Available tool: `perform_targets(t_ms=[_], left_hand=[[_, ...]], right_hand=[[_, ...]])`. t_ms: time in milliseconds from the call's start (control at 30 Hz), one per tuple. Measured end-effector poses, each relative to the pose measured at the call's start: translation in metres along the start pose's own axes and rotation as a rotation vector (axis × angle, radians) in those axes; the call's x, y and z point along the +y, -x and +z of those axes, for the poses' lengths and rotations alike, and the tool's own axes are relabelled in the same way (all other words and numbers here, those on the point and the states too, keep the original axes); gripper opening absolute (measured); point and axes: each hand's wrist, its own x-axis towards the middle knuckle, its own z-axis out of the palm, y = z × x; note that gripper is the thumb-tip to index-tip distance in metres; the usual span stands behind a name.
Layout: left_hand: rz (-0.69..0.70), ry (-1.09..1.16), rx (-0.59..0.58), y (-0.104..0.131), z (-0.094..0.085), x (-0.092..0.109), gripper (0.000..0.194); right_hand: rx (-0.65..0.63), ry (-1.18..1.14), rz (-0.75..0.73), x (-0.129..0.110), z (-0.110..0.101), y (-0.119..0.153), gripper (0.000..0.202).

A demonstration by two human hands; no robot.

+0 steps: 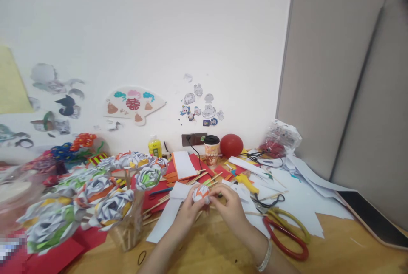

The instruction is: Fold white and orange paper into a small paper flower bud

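Note:
Between my hands, above the front of the wooden table, is a small white and orange paper flower (201, 193). My left hand (190, 207) is closed around its left side and underside. From the right, my right hand (227, 201) pinches at the flower's edge with thumb and fingertips; a thin wooden stick (251, 213) shows behind that hand. White paper strips (164, 219) lie beneath and left of my hands. Finished-looking paper flowers (114, 208) in white with coloured edges stand in a clear cup (129, 233) to the left.
Red-handled scissors (287, 240) and a yellow glue gun (247, 184) lie right of my hands. Behind are a lidded paper cup (212, 151), a red balloon (231, 145) and a yellow glue bottle (154, 146). White sheets (299, 197) and a dark tablet (372, 216) cover the right side.

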Motion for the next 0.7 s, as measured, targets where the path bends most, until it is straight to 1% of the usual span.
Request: perform_targets(t_ms=[67,133,200,333,400,467,533,600,700], left_hand=[[-0.005,-0.016,0.001,0.002,0.002,0.003,0.043],[-0.008,-0.019,0.022,0.003,0.003,0.006,0.042],[-0.008,-0.024,0.043,0.003,0.004,0.009,0.042],[-0.005,-0.094,0.073,0.004,0.005,0.015,0.045],[-0.014,-0.127,0.091,0.006,0.008,0.021,0.047],[-0.028,-0.150,0.107,0.008,0.010,0.025,0.050],[-0.042,-0.169,0.117,0.009,0.012,0.028,0.054],[-0.055,-0.191,0.118,0.009,0.011,0.027,0.057],[-0.062,-0.221,0.106,0.008,0.008,0.024,0.056]], right_hand=[[0.000,0.081,-0.107,-0.001,0.000,0.002,0.010],[-0.005,0.105,-0.161,-0.002,0.001,0.002,0.011],[-0.013,0.026,-0.106,-0.003,0.001,0.001,0.010],[-0.082,-0.212,0.126,0.000,0.000,-0.004,0.010],[-0.106,-0.238,0.186,0.001,0.000,-0.005,0.009],[-0.101,-0.196,0.194,0.000,-0.001,-0.006,0.007],[-0.097,-0.132,0.171,-0.003,-0.002,-0.007,0.006],[-0.110,-0.079,0.144,-0.006,-0.003,-0.007,0.005],[-0.142,-0.040,0.113,-0.008,-0.005,-0.008,0.008]])
